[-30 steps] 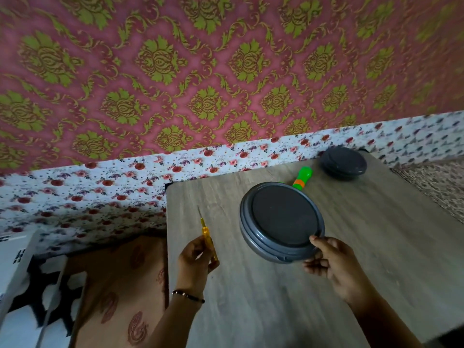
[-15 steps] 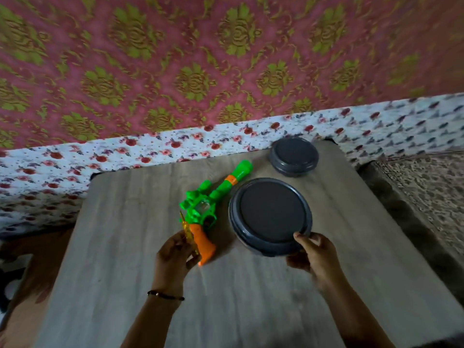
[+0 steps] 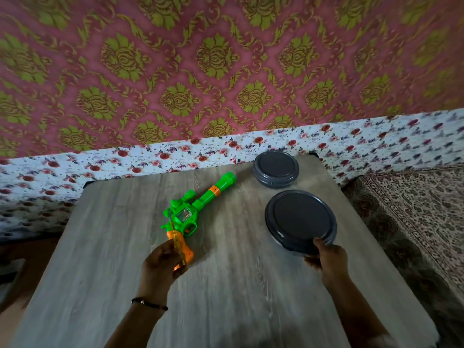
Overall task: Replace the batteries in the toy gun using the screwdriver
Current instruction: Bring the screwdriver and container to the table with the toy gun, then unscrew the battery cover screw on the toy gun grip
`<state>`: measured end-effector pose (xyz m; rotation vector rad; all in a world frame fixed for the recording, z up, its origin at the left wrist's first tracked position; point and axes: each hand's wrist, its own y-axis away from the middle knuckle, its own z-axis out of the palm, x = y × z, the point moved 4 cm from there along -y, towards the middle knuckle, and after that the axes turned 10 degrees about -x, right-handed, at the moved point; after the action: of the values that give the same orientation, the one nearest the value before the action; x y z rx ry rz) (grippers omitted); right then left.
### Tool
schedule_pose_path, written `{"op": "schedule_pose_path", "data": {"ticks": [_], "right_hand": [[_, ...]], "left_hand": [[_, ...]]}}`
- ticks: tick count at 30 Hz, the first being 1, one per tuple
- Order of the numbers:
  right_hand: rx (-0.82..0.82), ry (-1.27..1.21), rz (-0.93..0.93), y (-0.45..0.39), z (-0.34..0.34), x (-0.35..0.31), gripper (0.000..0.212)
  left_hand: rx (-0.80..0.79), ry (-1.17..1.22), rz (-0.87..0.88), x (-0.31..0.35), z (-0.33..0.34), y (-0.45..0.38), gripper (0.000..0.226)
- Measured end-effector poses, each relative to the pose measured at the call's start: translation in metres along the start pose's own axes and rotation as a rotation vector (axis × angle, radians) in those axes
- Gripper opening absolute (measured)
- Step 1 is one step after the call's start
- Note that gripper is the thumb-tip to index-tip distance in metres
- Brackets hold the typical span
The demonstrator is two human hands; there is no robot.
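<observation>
Green plastic toy gun with orange grip [image 3: 198, 212] lay flat on grey wood-grain table [image 3: 226, 297], barrel pointing far-right, orange grip nearest left hand [image 3: 160, 266]. Left hand closed round slim yellow-handled screwdriver [image 3: 175, 243], over grip. Right hand [image 3: 329, 262] pinched rim of large dark grey round lidded container [image 3: 300, 221], well apart from gun. Left hand likely nearer for gun.

Wood-grain table [image 3: 226, 297] bearing 3 items. Green toy gun [image 3: 195, 209] with orange grip lies flat, barrel pointing toward the far edge. To the right of the gun, a large grey round container [image 3: 300, 219]; beyond that container, near the far edge, a smaller grey round container [image 3: 275, 168]
</observation>
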<state>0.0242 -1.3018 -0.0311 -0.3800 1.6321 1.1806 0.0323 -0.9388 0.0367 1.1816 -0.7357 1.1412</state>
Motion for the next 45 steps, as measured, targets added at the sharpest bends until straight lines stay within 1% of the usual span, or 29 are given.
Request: {"op": "schedule_pose_path", "data": {"ticks": [3, 5, 7, 8, 10, 12, 16, 19, 21, 23, 24, 26, 28, 29, 31, 34, 37, 40, 42, 45], "right_hand": [[-0.021, -0.063, -0.015, -0.008, 0.003, 0.004, 0.04], [-0.051, -0.105, -0.02, -0.008, 0.007, 0.008, 0.045], [-0.052, -0.11, -0.013, -0.001, 0.012, 0.015, 0.05], [-0.047, -0.087, -0.011, 0.005, 0.017, 0.02, 0.049], [-0.063, -0.008, -0.034, 0.02, 0.027, 0.028, 0.041], [-0.134, 0.097, -0.066, 0.035, 0.045, 0.037, 0.033], [-0.323, 0.281, -0.161, 0.055, 0.09, 0.043, 0.025], [-0.486, 0.388, -0.283, 0.059, 0.126, 0.046, 0.016], [-0.561, 0.446, -0.383, 0.054, 0.151, 0.052, 0.017], [-0.585, 0.511, -0.507, 0.047, 0.172, 0.063, 0.02], [-0.595, 0.553, -0.571, 0.042, 0.181, 0.069, 0.018], [-0.614, 0.659, -0.713, 0.035, 0.195, 0.081, 0.012], [-0.602, 0.733, -0.88, 0.032, 0.2, 0.089, 0.012], [-0.589, 0.743, -0.933, 0.031, 0.2, 0.089, 0.012], [-0.568, 0.728, -0.964, 0.029, 0.198, 0.091, 0.011], [-0.568, 0.688, -0.937, 0.023, 0.193, 0.095, 0.011], [-0.618, 0.759, -0.984, 0.024, 0.195, 0.097, 0.007], [-0.655, 0.754, -0.994, 0.025, 0.195, 0.1, 0.01], [-0.655, 0.769, -1.026, 0.027, 0.194, 0.101, 0.008], [-0.64, 0.788, -1.11, 0.03, 0.196, 0.1, 0.012]], "left_hand": [[0.015, 0.001, -0.002, -0.004, -0.005, 0.004, 0.03], [0.043, 0.001, -0.006, -0.007, -0.01, 0.005, 0.025], [0.068, -0.001, -0.02, -0.012, -0.015, 0.006, 0.024], [0.078, -0.002, -0.022, -0.015, -0.018, 0.007, 0.025], [0.107, -0.02, -0.015, -0.021, -0.023, 0.009, 0.024], [0.141, -0.043, 0.005, -0.025, -0.029, 0.011, 0.025], [0.198, -0.086, 0.031, -0.031, -0.044, 0.006, 0.025], [0.23, -0.102, 0.08, -0.033, -0.057, -0.008, 0.023], [0.254, -0.136, 0.122, -0.038, -0.07, -0.027, 0.022], [0.29, -0.179, 0.152, -0.047, -0.089, -0.047, 0.022], [0.301, -0.181, 0.162, -0.052, -0.098, -0.057, 0.022], [0.289, -0.157, 0.196, -0.064, -0.113, -0.071, 0.022], [0.27, -0.169, 0.252, -0.073, -0.122, -0.079, 0.024], [0.256, -0.185, 0.285, -0.075, -0.124, -0.08, 0.022], [0.23, -0.22, 0.359, -0.081, -0.125, -0.082, 0.018], [0.23, -0.232, 0.459, -0.087, -0.124, -0.082, 0.019], [0.233, -0.181, 0.486, -0.088, -0.127, -0.085, 0.02], [0.206, -0.217, 0.515, -0.087, -0.125, -0.084, 0.018], [0.191, -0.219, 0.535, -0.086, -0.122, -0.08, 0.017], [0.104, -0.231, 0.573, -0.082, -0.107, -0.075, 0.021]]}}
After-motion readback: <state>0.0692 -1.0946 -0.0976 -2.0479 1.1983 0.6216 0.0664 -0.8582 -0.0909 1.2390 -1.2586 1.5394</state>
